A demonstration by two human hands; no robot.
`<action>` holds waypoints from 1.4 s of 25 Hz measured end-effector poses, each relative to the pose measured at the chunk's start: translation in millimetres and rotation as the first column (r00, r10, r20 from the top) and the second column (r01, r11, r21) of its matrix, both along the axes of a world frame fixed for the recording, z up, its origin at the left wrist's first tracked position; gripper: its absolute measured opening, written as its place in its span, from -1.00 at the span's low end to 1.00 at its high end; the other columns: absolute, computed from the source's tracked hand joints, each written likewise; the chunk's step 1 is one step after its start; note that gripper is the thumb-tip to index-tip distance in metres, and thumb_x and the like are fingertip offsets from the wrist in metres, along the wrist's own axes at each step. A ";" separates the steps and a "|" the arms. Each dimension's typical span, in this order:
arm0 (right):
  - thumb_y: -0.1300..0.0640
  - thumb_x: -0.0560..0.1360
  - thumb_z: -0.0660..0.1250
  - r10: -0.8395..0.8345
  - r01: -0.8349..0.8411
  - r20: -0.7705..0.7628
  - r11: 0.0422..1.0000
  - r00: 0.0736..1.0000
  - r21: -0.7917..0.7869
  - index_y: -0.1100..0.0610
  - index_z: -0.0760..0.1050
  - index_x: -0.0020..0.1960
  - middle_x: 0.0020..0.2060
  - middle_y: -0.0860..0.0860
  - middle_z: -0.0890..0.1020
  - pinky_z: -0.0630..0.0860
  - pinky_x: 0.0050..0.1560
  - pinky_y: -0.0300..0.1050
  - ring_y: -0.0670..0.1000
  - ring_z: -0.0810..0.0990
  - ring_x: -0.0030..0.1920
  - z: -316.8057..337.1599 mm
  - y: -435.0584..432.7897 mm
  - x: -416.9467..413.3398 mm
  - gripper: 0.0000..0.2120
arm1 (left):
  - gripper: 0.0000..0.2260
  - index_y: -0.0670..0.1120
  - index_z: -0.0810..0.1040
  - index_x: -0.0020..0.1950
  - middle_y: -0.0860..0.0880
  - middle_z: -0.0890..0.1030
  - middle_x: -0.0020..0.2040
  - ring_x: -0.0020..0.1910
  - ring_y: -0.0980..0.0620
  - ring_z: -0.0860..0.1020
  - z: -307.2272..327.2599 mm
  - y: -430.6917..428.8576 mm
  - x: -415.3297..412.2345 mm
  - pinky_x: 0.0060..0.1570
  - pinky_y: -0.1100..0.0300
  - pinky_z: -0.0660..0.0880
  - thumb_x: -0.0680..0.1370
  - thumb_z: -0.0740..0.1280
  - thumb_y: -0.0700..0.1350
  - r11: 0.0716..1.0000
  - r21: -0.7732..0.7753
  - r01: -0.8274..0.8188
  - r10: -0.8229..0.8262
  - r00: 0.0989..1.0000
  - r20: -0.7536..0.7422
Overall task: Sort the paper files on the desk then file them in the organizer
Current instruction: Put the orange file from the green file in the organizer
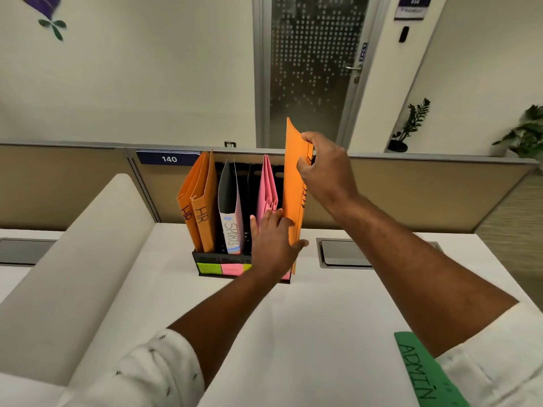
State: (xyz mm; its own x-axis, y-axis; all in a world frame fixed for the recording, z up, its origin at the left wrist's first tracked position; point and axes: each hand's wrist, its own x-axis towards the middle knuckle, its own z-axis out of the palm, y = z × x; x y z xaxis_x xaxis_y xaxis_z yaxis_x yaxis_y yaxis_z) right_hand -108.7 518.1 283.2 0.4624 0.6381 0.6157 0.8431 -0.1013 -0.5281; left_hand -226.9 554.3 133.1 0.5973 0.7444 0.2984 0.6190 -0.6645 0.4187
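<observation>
**Left to right.** Far to the left of your left hand (pixel 273 239), a white curved partition (pixel 88 259) rises from the desk (pixel 293 333). The black organizer (pixel 211 255) stands directly ahead of that hand, with green and pink sticky labels (pixel 209 268) on its front lip. The slots to the hand's left hold two orange HR folders (pixel 202 204), leaning left, then a grey-and-white SPORTS file (pixel 230 212). The pink folders (pixel 266 186) stand just above your fingertips.

Your left hand is flat, fingers straight and together. It lies against the pink folders and the left face of the orange folder (pixel 293 186), with the thumb reaching across that folder's near edge. The orange folder stands upright at the organizer's right end, between your two hands. Whether its lower edge sits inside the last slot cannot be told, since your left hand covers that corner.

Your right hand (pixel 323 168) pinches the folder's upper edge, fingers curled over it. Below and right of this hand, a metal cable hatch (pixel 343 254) lies sunk in the desk. Near your right sleeve, well apart from the organizer, a green ADMIN folder (pixel 423 374) lies flat.
</observation>
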 end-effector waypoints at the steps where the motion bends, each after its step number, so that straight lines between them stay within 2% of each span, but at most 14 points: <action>1: 0.18 0.57 0.35 -0.008 0.008 -0.006 1.000 1.000 -0.001 0.10 0.47 0.37 0.11 0.01 0.62 0.53 -0.18 -0.32 -0.09 0.58 -0.17 -3.3 6.1 3.0 -0.62 | -0.48 0.06 0.49 0.33 -0.02 0.30 0.56 0.61 -0.08 0.11 2.0 11.7 4.6 0.57 -0.22 -0.13 0.47 0.40 0.29 1.000 0.024 -0.010 0.010 1.000 -0.009; 3: 0.17 0.57 0.34 -0.019 0.019 -0.010 1.000 1.000 0.007 0.11 0.45 0.41 0.21 0.03 0.62 0.61 -0.01 -0.16 -0.02 0.62 -0.01 -11.6 18.1 8.7 -0.59 | -0.35 0.04 0.38 0.44 -0.07 0.18 0.62 0.63 -0.10 0.02 6.8 34.1 11.0 0.57 -0.21 -0.12 0.45 0.41 0.30 0.997 0.065 -0.042 0.043 0.999 -0.014; 5: 0.15 0.58 0.34 -0.024 0.024 0.003 1.000 1.000 0.020 0.12 0.43 0.44 0.27 0.05 0.60 0.61 0.12 -0.08 0.03 0.62 0.13 -23.0 28.0 13.0 -0.57 | -0.20 0.04 0.22 0.54 -0.08 0.04 0.65 0.64 -0.11 -0.07 8.8 54.4 15.4 0.57 -0.21 -0.12 0.43 0.42 0.33 0.994 0.075 -0.077 0.079 0.997 -0.016; 9: 0.13 0.58 0.35 -0.028 0.027 0.039 0.999 0.999 0.034 0.13 0.42 0.43 0.28 0.05 0.59 0.61 0.15 -0.07 0.04 0.61 0.18 -48.3 41.2 16.4 -0.57 | -0.05 0.03 0.06 0.63 -0.08 -0.05 0.66 0.64 -0.10 -0.13 3.6 79.2 18.5 0.58 -0.20 -0.16 0.40 0.45 0.32 0.994 0.006 -0.111 0.111 0.993 -0.045; 14: 0.13 0.59 0.33 -0.011 0.012 0.027 1.000 1.000 -0.021 0.15 0.43 0.43 0.29 0.07 0.58 0.51 0.17 -0.16 0.07 0.59 0.24 -71.3 49.6 14.3 -0.58 | -0.02 0.02 0.00 0.64 -0.09 -0.06 0.67 0.64 -0.10 -0.14 -11.3 84.9 17.3 0.55 -0.18 -0.21 0.41 0.45 0.32 0.995 0.010 -0.101 0.101 0.992 -0.080; 20: 0.13 0.61 0.30 0.035 -0.039 -0.037 0.992 0.999 -0.119 0.12 0.41 0.45 0.32 0.05 0.57 0.54 0.23 -0.10 0.04 0.58 0.26 -84.8 50.9 7.6 -0.59 | 0.01 -0.01 -0.05 0.65 -0.10 -0.07 0.67 0.64 -0.10 -0.16 -19.3 87.7 18.4 0.54 -0.16 -0.24 0.41 0.42 0.35 0.994 0.062 -0.090 0.096 0.991 -0.090; 23: 0.06 0.66 0.24 0.075 -0.084 -0.044 0.961 0.996 -0.265 0.11 0.37 0.49 0.42 0.05 0.49 0.47 0.36 -0.02 0.05 0.48 0.39 -101.1 46.6 1.4 -0.58 | -0.03 -0.03 -0.06 0.66 -0.12 -0.07 0.67 0.64 -0.11 -0.16 -24.0 88.6 16.6 0.56 -0.14 -0.24 0.46 0.36 0.35 0.990 0.104 -0.097 0.109 0.987 -0.116; 25: -0.05 0.69 0.13 0.142 -0.143 -0.034 0.897 0.989 -0.418 0.07 0.31 0.54 0.52 0.02 0.37 0.37 0.45 0.04 0.06 0.36 0.49 -115.3 42.0 -0.8 -0.54 | -0.11 -0.04 -0.06 0.66 -0.14 -0.06 0.66 0.64 -0.11 -0.16 -25.5 88.1 14.3 0.58 -0.15 -0.21 0.52 0.31 0.31 0.986 0.134 -0.096 0.111 0.988 -0.112; 27: -0.10 0.70 0.05 0.216 -0.224 -0.075 0.837 0.974 -0.499 0.04 0.21 0.59 0.58 -0.03 0.24 0.27 0.51 0.06 0.03 0.23 0.56 -127.6 34.9 -0.3 -0.50 | -0.17 -0.05 -0.06 0.66 -0.14 -0.07 0.66 0.64 -0.12 -0.17 -25.9 89.3 11.9 0.59 -0.16 -0.18 0.56 0.28 0.26 0.986 0.141 -0.093 0.108 0.989 -0.104; 30: -0.11 0.70 0.04 0.235 -0.264 -0.121 0.873 0.964 -0.411 0.04 0.12 0.62 0.60 -0.02 0.19 0.20 0.55 0.08 0.00 0.15 0.59 -134.3 23.0 5.3 -0.47 | -0.10 -0.04 -0.08 0.66 -0.13 -0.08 0.66 0.64 -0.11 -0.18 -24.2 92.4 10.7 0.57 -0.12 -0.23 0.52 0.31 0.31 0.984 0.142 -0.103 0.120 0.986 -0.117; 32: -0.14 0.69 0.03 0.181 -0.214 -0.125 0.906 0.976 -0.365 0.03 0.10 0.62 0.60 -0.02 0.18 0.18 0.56 0.07 -0.02 0.13 0.59 -141.1 11.8 7.4 -0.45 | -0.04 -0.03 -0.10 0.66 -0.13 -0.09 0.66 0.64 -0.11 -0.18 -21.1 92.0 9.7 0.56 -0.12 -0.24 0.48 0.36 0.32 0.983 0.145 -0.108 0.127 0.983 -0.130; 35: -0.19 0.68 -0.01 0.092 -0.118 -0.086 0.915 0.992 -0.385 0.04 0.08 0.63 0.61 -0.02 0.14 0.15 0.57 0.08 -0.04 0.09 0.60 -166.1 -18.1 3.5 -0.42 | -0.01 -0.04 -0.12 0.66 -0.13 -0.11 0.66 0.64 -0.12 -0.20 -14.6 78.8 3.8 0.56 -0.12 -0.24 0.47 0.37 0.33 0.986 0.134 -0.096 0.110 0.989 -0.103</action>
